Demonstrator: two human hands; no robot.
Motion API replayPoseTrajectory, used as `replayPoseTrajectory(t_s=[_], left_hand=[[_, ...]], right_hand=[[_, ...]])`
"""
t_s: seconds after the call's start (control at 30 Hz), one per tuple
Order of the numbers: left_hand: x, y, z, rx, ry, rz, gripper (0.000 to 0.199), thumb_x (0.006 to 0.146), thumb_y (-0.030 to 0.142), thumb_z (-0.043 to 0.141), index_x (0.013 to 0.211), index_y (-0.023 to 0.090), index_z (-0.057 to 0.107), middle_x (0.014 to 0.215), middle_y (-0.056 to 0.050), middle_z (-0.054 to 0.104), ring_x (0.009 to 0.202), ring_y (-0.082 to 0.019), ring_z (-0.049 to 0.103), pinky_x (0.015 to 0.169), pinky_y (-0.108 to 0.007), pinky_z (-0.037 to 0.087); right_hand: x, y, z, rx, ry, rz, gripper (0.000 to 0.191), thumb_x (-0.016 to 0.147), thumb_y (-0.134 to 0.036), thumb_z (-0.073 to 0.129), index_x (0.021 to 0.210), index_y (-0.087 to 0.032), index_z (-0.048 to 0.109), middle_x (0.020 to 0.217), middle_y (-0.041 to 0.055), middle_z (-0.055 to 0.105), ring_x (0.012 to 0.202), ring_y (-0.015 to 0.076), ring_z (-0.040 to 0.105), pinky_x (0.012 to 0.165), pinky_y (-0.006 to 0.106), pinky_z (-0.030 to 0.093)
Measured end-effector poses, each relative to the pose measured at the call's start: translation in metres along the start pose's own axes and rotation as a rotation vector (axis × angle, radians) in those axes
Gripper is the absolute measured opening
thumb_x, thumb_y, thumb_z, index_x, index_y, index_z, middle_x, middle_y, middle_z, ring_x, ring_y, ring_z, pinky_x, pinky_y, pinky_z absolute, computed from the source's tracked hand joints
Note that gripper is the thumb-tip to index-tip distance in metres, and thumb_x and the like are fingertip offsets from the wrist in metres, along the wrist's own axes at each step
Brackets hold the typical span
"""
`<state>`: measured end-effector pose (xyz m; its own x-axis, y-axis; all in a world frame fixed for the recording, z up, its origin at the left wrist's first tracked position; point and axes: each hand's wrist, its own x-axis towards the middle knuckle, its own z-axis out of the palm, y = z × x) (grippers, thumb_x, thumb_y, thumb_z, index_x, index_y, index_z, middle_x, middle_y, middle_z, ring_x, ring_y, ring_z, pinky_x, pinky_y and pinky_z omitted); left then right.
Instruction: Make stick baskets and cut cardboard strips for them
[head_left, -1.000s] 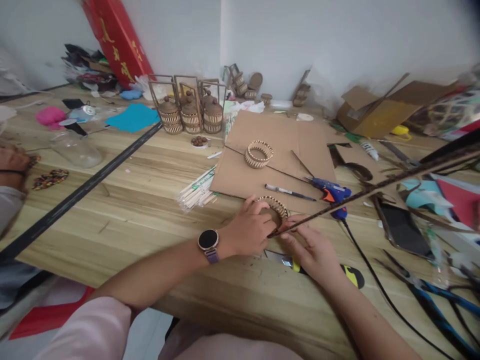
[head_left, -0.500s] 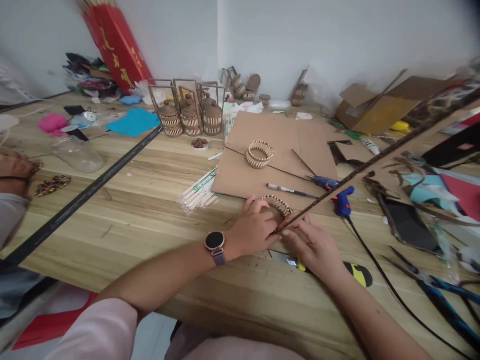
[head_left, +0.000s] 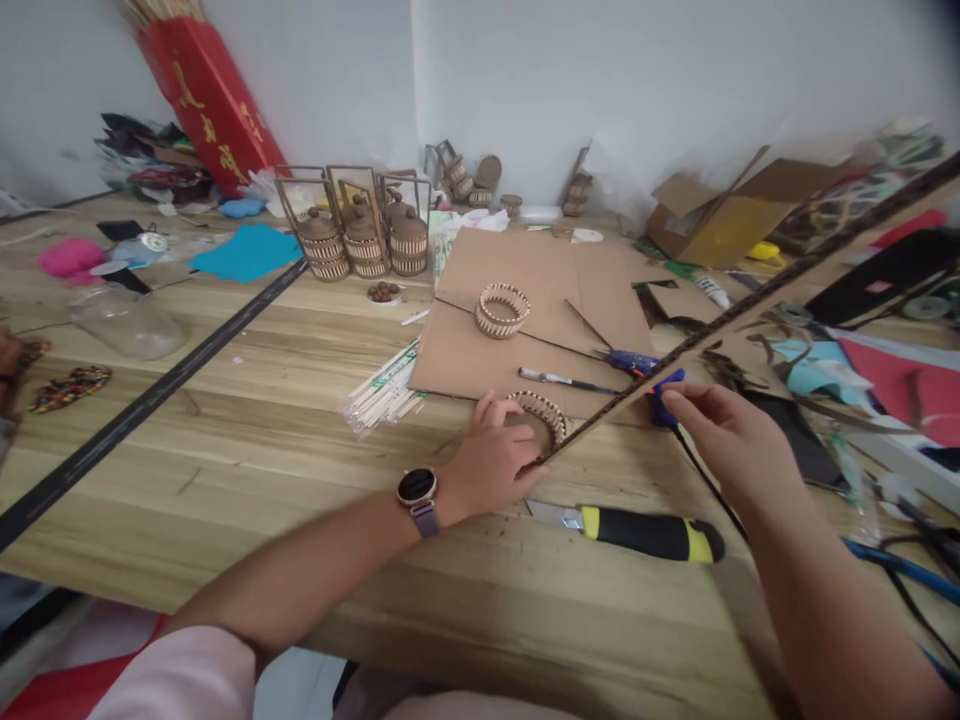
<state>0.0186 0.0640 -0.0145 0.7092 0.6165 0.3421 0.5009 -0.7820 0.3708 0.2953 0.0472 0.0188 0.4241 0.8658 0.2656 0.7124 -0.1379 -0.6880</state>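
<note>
My left hand (head_left: 491,455) is closed around the near left side of a striped ring (head_left: 553,412) on the wooden table, with the lower end of a long brown strip (head_left: 705,345) at its fingertips. The strip slants up to the right edge of the view. My right hand (head_left: 720,430) has thumb and forefinger together at the blue glue gun (head_left: 666,390); whether it grips the gun or only touches it is unclear. A yellow-and-black utility knife (head_left: 645,533) lies in front of my hands. A second striped ring (head_left: 502,310) sits on the cardboard (head_left: 465,360).
A pen (head_left: 562,380) lies on the cardboard, with wrapped sticks (head_left: 382,390) to its left. Small lidded baskets (head_left: 367,245) stand farther back. Pliers with blue handles (head_left: 900,570) lie at the right. Another person's hand (head_left: 11,355) shows at the left edge.
My right hand has left the strip's lower end and moved right to the glue gun, uncovering the utility knife. My left hand stays at the ring. The view has shifted slightly.
</note>
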Motion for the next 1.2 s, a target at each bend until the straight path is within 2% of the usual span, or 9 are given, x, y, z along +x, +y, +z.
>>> replayPoseTrajectory(t_s=[0.13, 0.3, 0.4, 0.53, 0.67, 0.77, 0.9, 1.07, 1.2], left_hand=[[0.0, 0.0, -0.002, -0.011, -0.006, 0.005, 0.02, 0.09, 0.03, 0.064, 0.075, 0.017, 0.069, 0.083, -0.005, 0.067, 0.12, -0.031, 0.046, 0.116, -0.064, 0.017], [-0.001, 0.001, -0.002, -0.016, -0.012, -0.004, 0.018, 0.09, 0.028, 0.064, 0.076, 0.018, 0.069, 0.084, -0.004, 0.068, 0.122, -0.031, 0.046, 0.117, -0.063, 0.015], [-0.001, 0.0, -0.001, -0.012, -0.015, -0.006, 0.018, 0.09, 0.028, 0.064, 0.075, 0.019, 0.069, 0.084, -0.004, 0.068, 0.121, -0.031, 0.046, 0.116, -0.064, 0.016], [-0.001, 0.0, -0.001, -0.017, -0.007, -0.01, 0.019, 0.09, 0.029, 0.065, 0.075, 0.018, 0.068, 0.083, -0.004, 0.067, 0.121, -0.031, 0.046, 0.116, -0.064, 0.016], [-0.001, 0.001, -0.003, -0.022, -0.004, -0.014, 0.018, 0.089, 0.028, 0.066, 0.075, 0.018, 0.069, 0.083, -0.004, 0.068, 0.121, -0.031, 0.047, 0.116, -0.065, 0.016], [-0.001, 0.002, -0.005, -0.028, -0.002, -0.021, 0.017, 0.089, 0.028, 0.067, 0.075, 0.018, 0.07, 0.081, -0.004, 0.067, 0.121, -0.031, 0.047, 0.116, -0.065, 0.016], [0.0, 0.004, -0.006, -0.009, -0.021, -0.038, 0.019, 0.089, 0.03, 0.067, 0.074, 0.017, 0.07, 0.082, -0.005, 0.068, 0.122, -0.032, 0.047, 0.117, -0.065, 0.016], [0.001, 0.007, -0.005, 0.021, -0.036, -0.085, 0.018, 0.089, 0.034, 0.066, 0.085, 0.016, 0.07, 0.089, -0.006, 0.07, 0.12, -0.034, 0.047, 0.115, -0.067, 0.015], [0.001, 0.012, -0.004, -0.036, 0.025, -0.123, 0.022, 0.088, 0.033, 0.067, 0.104, 0.018, 0.069, 0.097, -0.005, 0.072, 0.117, -0.032, 0.048, 0.114, -0.064, 0.019]], right_hand=[[0.034, 0.005, -0.011, -0.234, -0.059, 0.127, 0.029, 0.079, -0.047, 0.065, 0.074, -0.018, 0.067, 0.064, 0.0091, 0.063, 0.066, 0.0253, 0.057, 0.065, 0.037, 0.036], [0.054, 0.008, 0.002, -0.352, -0.222, 0.133, 0.041, 0.076, -0.05, 0.069, 0.049, -0.022, 0.054, 0.05, 0.0045, 0.051, 0.059, 0.0212, 0.051, 0.062, 0.036, 0.03], [0.058, 0.013, 0.009, -0.376, -0.242, 0.112, 0.043, 0.075, -0.047, 0.071, 0.045, -0.023, 0.051, 0.048, 0.0025, 0.046, 0.057, 0.0197, 0.048, 0.061, 0.035, 0.028], [0.06, 0.016, 0.006, -0.342, -0.243, 0.094, 0.04, 0.072, -0.039, 0.075, 0.044, -0.023, 0.051, 0.045, 0.0004, 0.044, 0.053, 0.0168, 0.042, 0.061, 0.036, 0.026], [0.053, 0.016, -0.002, -0.222, -0.2, 0.081, 0.03, 0.072, -0.034, 0.075, 0.051, -0.021, 0.057, 0.047, -0.0007, 0.047, 0.053, 0.0149, 0.041, 0.06, 0.034, 0.027], [0.039, 0.014, -0.006, -0.048, -0.188, 0.075, 0.021, 0.073, -0.038, 0.072, 0.066, -0.021, 0.064, 0.056, 0.0013, 0.056, 0.057, 0.0168, 0.048, 0.06, 0.033, 0.032], [0.011, 0.014, -0.004, 0.268, -0.249, 0.056, 0.034, 0.067, -0.05, 0.075, 0.083, -0.024, 0.062, 0.078, 0.0039, 0.066, 0.07, 0.0191, 0.057, 0.065, 0.033, 0.045], [-0.016, 0.02, 0.002, 0.469, -0.303, 0.098, 0.038, 0.058, -0.051, 0.081, 0.075, -0.024, 0.061, 0.069, 0.0008, 0.061, 0.062, 0.0166, 0.054, 0.057, 0.03, 0.045], [-0.022, 0.023, 0.007, 0.54, -0.33, 0.155, 0.038, 0.053, -0.051, 0.084, 0.065, -0.023, 0.061, 0.063, 0.0013, 0.061, 0.058, 0.0161, 0.053, 0.053, 0.03, 0.043]])
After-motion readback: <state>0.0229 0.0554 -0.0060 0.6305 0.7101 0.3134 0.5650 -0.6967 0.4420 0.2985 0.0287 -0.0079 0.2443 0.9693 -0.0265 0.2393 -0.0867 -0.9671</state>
